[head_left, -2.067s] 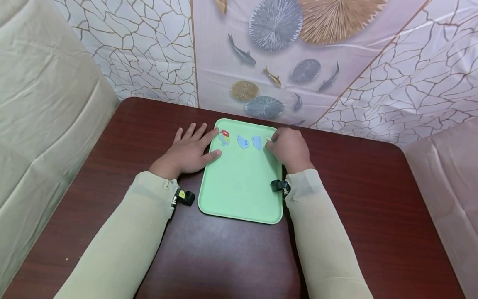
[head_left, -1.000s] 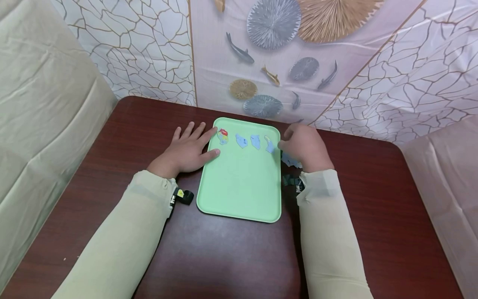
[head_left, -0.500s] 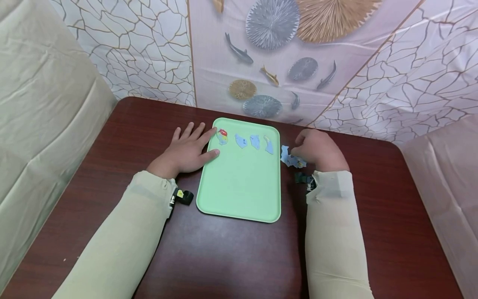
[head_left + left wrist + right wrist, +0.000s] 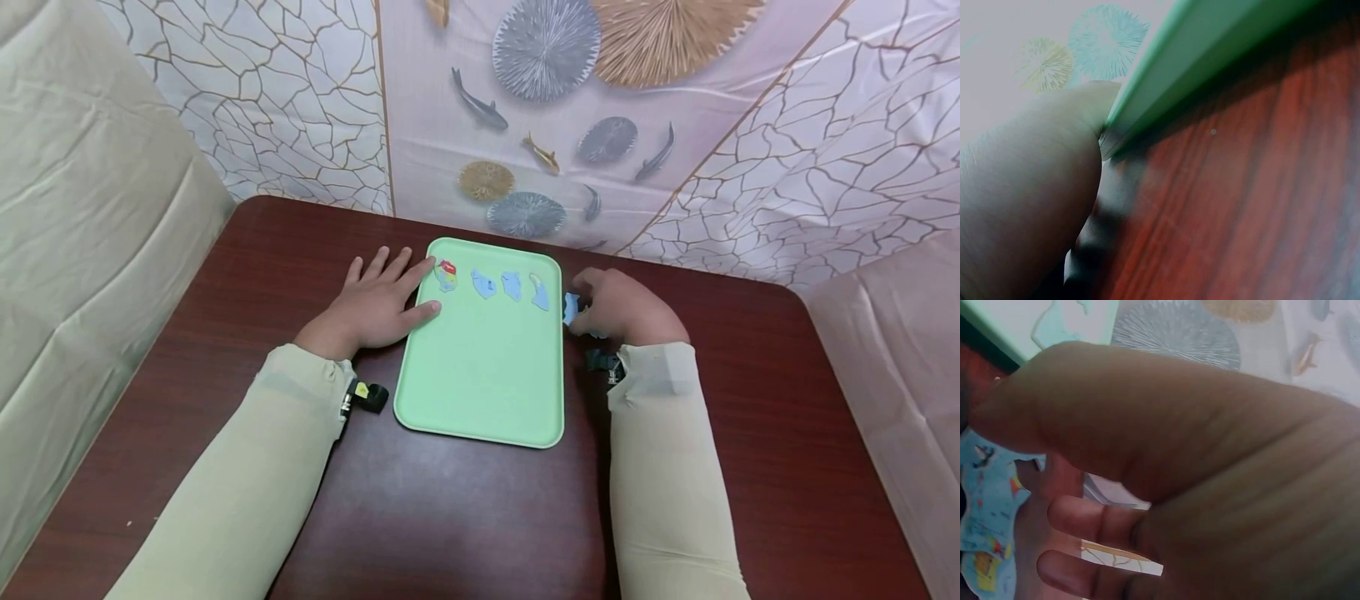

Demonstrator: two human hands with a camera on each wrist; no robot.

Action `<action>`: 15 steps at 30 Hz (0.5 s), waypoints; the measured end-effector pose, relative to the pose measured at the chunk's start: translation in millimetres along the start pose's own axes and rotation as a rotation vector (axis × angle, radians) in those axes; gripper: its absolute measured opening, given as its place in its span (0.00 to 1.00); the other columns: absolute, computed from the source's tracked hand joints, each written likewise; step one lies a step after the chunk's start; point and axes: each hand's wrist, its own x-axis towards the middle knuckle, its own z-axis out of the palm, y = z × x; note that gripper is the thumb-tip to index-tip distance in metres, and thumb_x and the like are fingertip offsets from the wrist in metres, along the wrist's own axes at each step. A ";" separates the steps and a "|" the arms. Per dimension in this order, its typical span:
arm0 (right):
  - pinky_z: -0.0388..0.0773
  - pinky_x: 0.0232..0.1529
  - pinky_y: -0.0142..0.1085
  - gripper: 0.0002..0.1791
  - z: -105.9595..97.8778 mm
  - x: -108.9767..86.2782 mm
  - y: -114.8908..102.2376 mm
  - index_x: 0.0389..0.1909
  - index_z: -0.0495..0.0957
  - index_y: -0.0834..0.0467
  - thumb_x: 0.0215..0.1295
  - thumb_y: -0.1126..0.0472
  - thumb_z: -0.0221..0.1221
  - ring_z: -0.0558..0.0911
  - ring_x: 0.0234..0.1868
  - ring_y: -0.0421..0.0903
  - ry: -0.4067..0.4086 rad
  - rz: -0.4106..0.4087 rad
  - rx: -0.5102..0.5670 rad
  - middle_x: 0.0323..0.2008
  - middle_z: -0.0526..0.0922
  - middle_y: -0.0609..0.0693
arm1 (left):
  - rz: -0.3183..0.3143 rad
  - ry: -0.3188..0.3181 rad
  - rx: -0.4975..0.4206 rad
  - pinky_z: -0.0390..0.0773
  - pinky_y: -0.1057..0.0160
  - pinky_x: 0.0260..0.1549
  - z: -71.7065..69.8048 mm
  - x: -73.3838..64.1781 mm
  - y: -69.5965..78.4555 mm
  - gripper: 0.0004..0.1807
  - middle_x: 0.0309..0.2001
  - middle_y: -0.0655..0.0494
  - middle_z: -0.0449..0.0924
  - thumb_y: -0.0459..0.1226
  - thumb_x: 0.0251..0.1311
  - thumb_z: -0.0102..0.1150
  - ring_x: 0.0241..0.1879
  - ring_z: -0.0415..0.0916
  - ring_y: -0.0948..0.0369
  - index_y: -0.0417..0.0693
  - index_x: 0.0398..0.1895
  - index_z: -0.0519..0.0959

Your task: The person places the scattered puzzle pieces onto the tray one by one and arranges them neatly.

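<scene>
A light green tray (image 4: 480, 367) lies on the table with several flat, irregular puzzle pieces in a row along its far end. One piece (image 4: 446, 276) is red, yellow and blue; a mostly blue piece (image 4: 540, 292) lies nearest the right rim. My left hand (image 4: 367, 308) is spread flat, with forefinger and thumb on the tray's left rim. Just past the right rim, my right hand (image 4: 626, 307) has its thumb and forefinger apart around a blue puzzle piece (image 4: 570, 307) on the table. More printed puzzle pieces (image 4: 988, 506) show beneath that hand in the right wrist view; contact is unclear.
Under everything is a dark red-brown wooden table (image 4: 465, 508). Patterned cloth (image 4: 300, 108) hangs behind its far edge, and plain cloth (image 4: 97, 250) hangs at the left side. Both wrists carry small black cameras (image 4: 372, 397).
My right hand has left a piece at the tray's right end, gone right to the loose pieces, drawn back, then come slightly left again over them. The left hand stays put.
</scene>
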 end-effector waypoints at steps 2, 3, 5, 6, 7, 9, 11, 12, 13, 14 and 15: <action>0.87 0.44 0.48 0.34 2.3 3.0 0.8 0.71 0.81 0.55 0.61 0.63 0.72 0.85 0.50 0.56 0.014 -0.021 -0.034 0.61 0.87 0.58 | 0.000 -0.001 -0.001 0.27 0.27 0.86 -0.7 -0.7 0.7 0.47 0.95 0.46 0.34 0.73 0.82 0.40 0.93 0.24 0.38 0.73 0.95 0.42; 0.86 0.47 0.49 0.34 3.1 4.2 1.0 0.70 0.81 0.55 0.60 0.63 0.72 0.85 0.50 0.55 0.020 -0.024 -0.043 0.59 0.88 0.58 | 0.000 -0.001 -0.001 0.27 0.27 0.86 -1.0 -0.9 0.9 0.47 0.95 0.46 0.35 0.72 0.82 0.40 0.93 0.25 0.38 0.72 0.95 0.42; 0.82 0.52 0.50 0.33 4.3 6.2 1.5 0.69 0.82 0.56 0.60 0.63 0.73 0.84 0.50 0.55 0.031 -0.031 -0.065 0.55 0.88 0.57 | -0.001 0.000 -0.001 0.27 0.27 0.86 -1.6 -1.6 1.4 0.47 0.95 0.46 0.35 0.72 0.83 0.40 0.93 0.25 0.38 0.72 0.96 0.43; 0.81 0.54 0.50 0.32 4.5 6.8 1.9 0.68 0.82 0.56 0.59 0.63 0.73 0.83 0.50 0.55 0.034 -0.032 -0.074 0.54 0.88 0.56 | -0.001 0.000 -0.001 0.27 0.27 0.86 -1.8 -1.7 1.6 0.47 0.95 0.46 0.35 0.72 0.83 0.40 0.93 0.25 0.38 0.72 0.96 0.43; 0.81 0.54 0.51 0.32 5.0 7.0 2.0 0.67 0.83 0.56 0.59 0.63 0.73 0.83 0.50 0.55 0.036 -0.029 -0.075 0.53 0.89 0.56 | -0.001 0.000 -0.001 0.27 0.27 0.86 -2.0 -1.7 1.9 0.47 0.95 0.45 0.35 0.72 0.83 0.40 0.93 0.25 0.38 0.72 0.96 0.43; 0.80 0.53 0.50 0.29 5.4 7.2 2.5 0.65 0.83 0.56 0.60 0.63 0.73 0.83 0.48 0.55 0.035 -0.023 -0.079 0.51 0.89 0.56 | 0.000 0.000 -0.001 0.27 0.27 0.86 -2.0 -1.3 1.9 0.47 0.95 0.45 0.35 0.72 0.83 0.41 0.93 0.25 0.38 0.72 0.96 0.43; 0.80 0.52 0.50 0.27 5.6 7.0 2.6 0.63 0.84 0.56 0.60 0.63 0.72 0.83 0.47 0.55 0.032 -0.020 -0.082 0.49 0.88 0.55 | -0.001 -0.001 0.000 0.27 0.27 0.86 -2.0 -1.2 1.9 0.47 0.95 0.45 0.35 0.72 0.83 0.41 0.93 0.25 0.38 0.72 0.96 0.43; 0.80 0.51 0.49 0.26 5.9 6.9 2.4 0.62 0.84 0.56 0.61 0.63 0.72 0.83 0.47 0.55 0.032 -0.018 -0.083 0.48 0.88 0.55 | -0.001 -0.001 0.000 0.27 0.27 0.86 -1.7 -0.8 1.5 0.47 0.95 0.45 0.35 0.72 0.82 0.41 0.93 0.25 0.38 0.72 0.96 0.43; 0.80 0.51 0.49 0.25 6.1 6.6 2.1 0.61 0.84 0.56 0.61 0.63 0.72 0.83 0.46 0.55 0.033 -0.017 -0.084 0.47 0.88 0.55 | -0.001 -0.001 0.000 0.27 0.27 0.86 -1.5 -0.8 1.3 0.47 0.95 0.45 0.35 0.72 0.82 0.41 0.93 0.25 0.38 0.72 0.96 0.43; 0.81 0.51 0.49 0.25 6.4 6.6 2.0 0.61 0.84 0.56 0.62 0.63 0.72 0.83 0.46 0.55 0.032 -0.016 -0.084 0.47 0.88 0.55 | -0.001 -0.001 0.000 0.27 0.27 0.86 -1.3 -0.8 1.1 0.47 0.95 0.45 0.35 0.72 0.82 0.40 0.93 0.25 0.38 0.72 0.96 0.43; 0.81 0.51 0.49 0.25 6.6 6.8 2.0 0.61 0.84 0.56 0.62 0.63 0.72 0.83 0.46 0.55 0.032 -0.015 -0.083 0.47 0.88 0.55 | -0.001 0.000 0.001 0.27 0.27 0.86 -1.0 -0.8 0.8 0.47 0.95 0.45 0.35 0.72 0.82 0.40 0.93 0.25 0.38 0.72 0.96 0.43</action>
